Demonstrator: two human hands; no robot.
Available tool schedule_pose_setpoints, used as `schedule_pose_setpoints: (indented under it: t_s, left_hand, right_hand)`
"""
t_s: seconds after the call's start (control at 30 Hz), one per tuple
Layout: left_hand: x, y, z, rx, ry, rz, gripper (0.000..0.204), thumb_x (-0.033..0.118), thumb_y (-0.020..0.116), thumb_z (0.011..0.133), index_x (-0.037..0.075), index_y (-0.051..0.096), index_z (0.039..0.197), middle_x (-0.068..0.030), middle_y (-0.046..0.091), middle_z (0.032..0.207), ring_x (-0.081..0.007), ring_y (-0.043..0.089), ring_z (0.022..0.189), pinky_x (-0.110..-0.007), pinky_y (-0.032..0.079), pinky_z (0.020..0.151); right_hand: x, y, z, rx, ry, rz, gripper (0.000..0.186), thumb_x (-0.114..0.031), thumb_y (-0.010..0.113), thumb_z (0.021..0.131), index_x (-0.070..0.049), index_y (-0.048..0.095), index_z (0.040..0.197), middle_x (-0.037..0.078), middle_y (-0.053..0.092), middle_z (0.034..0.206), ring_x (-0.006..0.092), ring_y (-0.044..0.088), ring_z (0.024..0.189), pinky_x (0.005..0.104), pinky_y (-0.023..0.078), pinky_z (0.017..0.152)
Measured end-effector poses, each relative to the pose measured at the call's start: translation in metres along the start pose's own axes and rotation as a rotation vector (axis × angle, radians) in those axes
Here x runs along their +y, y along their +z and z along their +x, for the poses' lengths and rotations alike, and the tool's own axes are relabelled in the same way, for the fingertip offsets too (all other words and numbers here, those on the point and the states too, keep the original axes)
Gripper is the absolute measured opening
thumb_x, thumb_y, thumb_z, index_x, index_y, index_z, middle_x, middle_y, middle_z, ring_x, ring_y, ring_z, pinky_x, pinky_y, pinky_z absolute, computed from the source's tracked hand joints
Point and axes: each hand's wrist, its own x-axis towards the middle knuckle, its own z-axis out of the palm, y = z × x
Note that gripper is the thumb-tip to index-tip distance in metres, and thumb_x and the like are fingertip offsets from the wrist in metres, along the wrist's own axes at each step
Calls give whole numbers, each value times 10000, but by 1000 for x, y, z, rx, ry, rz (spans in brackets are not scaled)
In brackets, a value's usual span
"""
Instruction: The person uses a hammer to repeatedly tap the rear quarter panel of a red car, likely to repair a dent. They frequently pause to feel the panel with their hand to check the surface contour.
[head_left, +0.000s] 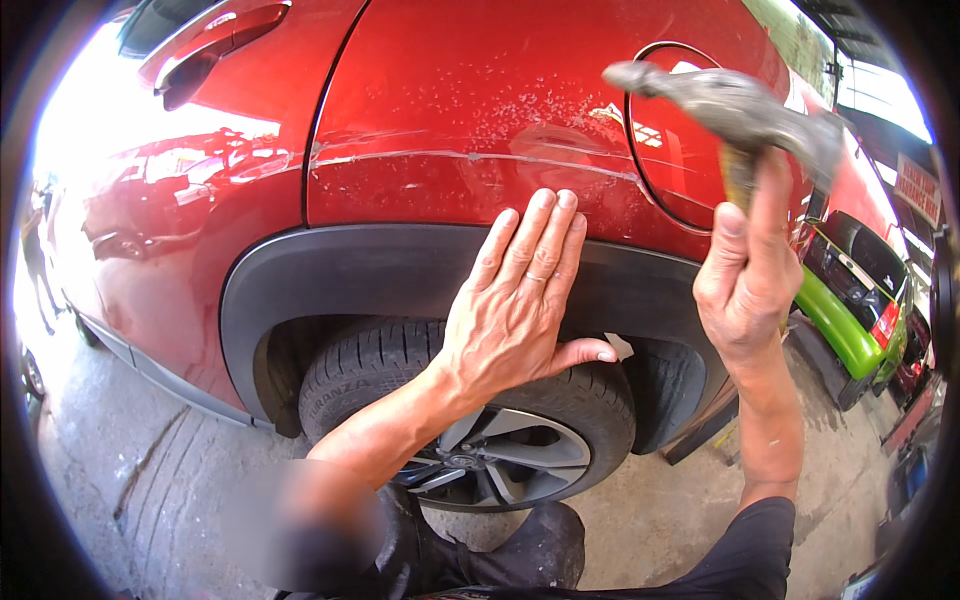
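Observation:
My left hand (515, 295) lies flat, fingers stretched upward, over the black wheel-arch trim (335, 260). Its fingertips reach the lower edge of the red rear side panel (410, 100) of a car. Scrapes, flaked paint and a long crease mark that panel above the fingers. Raised to the right, my right hand (745, 285) is closed round the yellowish handle of a hammer (735, 105). The metal head, slightly smeared by motion, hangs in front of the round fuel flap (672, 155), apart from my left hand.
Below the arch is the rear wheel (480, 455) with its black tyre. The door handle (215, 45) is at upper left. Behind my right arm stands a green car (845, 315). My knee and dark shoe (545, 550) are low on the concrete floor (170, 480).

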Motion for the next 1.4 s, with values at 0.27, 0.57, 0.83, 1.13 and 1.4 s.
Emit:
schedule_pose_setpoints:
  t_s: [0.27, 0.57, 0.83, 1.13, 1.4]
  left_hand:
    - [0, 1, 0, 11, 5, -1, 1168, 865, 398, 791, -109, 415, 1436, -262, 318, 1567, -382, 243, 1496, -498, 146, 1227]
    - [1, 0, -1, 1, 4, -1, 1162, 863, 394, 797, -111, 424, 1430, -265, 316, 1567, -384, 243, 1496, -499, 147, 1227]
    - [0, 1, 0, 5, 8, -10, 1164, 864, 397, 795, -112, 424, 1429, -264, 319, 1566, -383, 240, 1497, -494, 147, 1227]
    - [2, 0, 2, 6, 12, -3, 1166, 863, 399, 796, -116, 418, 1429, -268, 312, 1567, -384, 236, 1497, -493, 147, 1227]
    - [-8, -4, -14, -1, -48, 31, 1157, 847, 417, 814, -89, 338, 1489, -283, 274, 1579, -410, 210, 1500, -522, 132, 1221]
  right_hand:
    - [6, 4, 3, 22, -13, -6, 533, 6, 645, 919, -54, 522, 1434, 185, 704, 1073, 288, 719, 780, 355, 576, 664]
    - [7, 8, 6, 59, -66, 6, 548, 22, 641, 903, -56, 524, 1433, 169, 706, 1094, 280, 701, 760, 347, 568, 660]
    - [1, 2, 7, -53, 21, 40, 484, -20, 547, 997, -36, 459, 1473, 208, 601, 1365, 285, 721, 991, 312, 564, 762]
    - [4, 1, -4, -10, 7, 19, 568, 10, 643, 898, -93, 520, 1442, 190, 667, 1249, 267, 690, 752, 347, 589, 632]
    - [-8, -8, 16, -46, 85, 108, 485, -43, 543, 1012, -78, 460, 1489, 216, 635, 1311, 236, 729, 956, 313, 556, 788]
